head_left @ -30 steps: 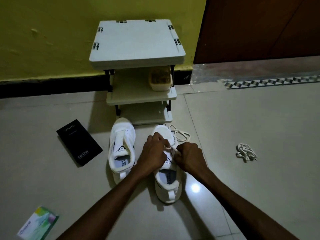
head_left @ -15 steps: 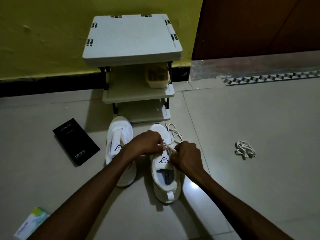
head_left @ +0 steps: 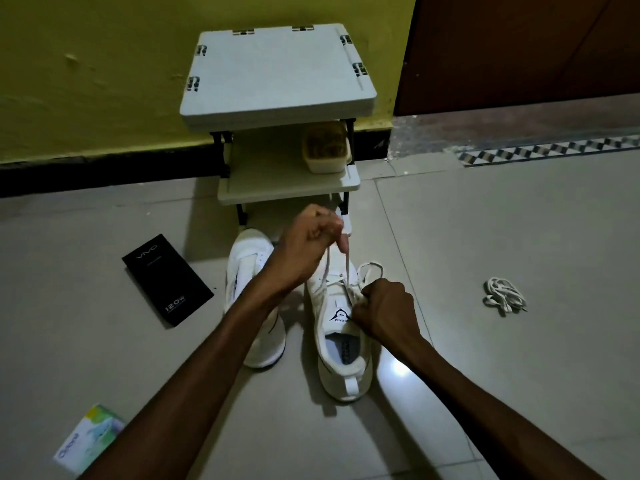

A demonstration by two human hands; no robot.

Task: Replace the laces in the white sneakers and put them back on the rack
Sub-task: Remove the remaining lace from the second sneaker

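I'm looking at a home entryway.
Tiled floor [head_left: 485, 220], yellow wall [head_left: 104, 64], brown door [head_left: 519, 46], and a small shoe rack [head_left: 277, 74] against the far wall.

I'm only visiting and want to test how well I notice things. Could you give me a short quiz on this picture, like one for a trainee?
1. True or false: the sneaker being laced stands on the rack.
2. What does the left hand hold? A) a brush B) a lace running up from that sneaker C) nothing
3. What lies on the floor to the right of the right hand?
Key: 1 false, it stands on the floor; 2 B; 3 a loose bundle of laces.
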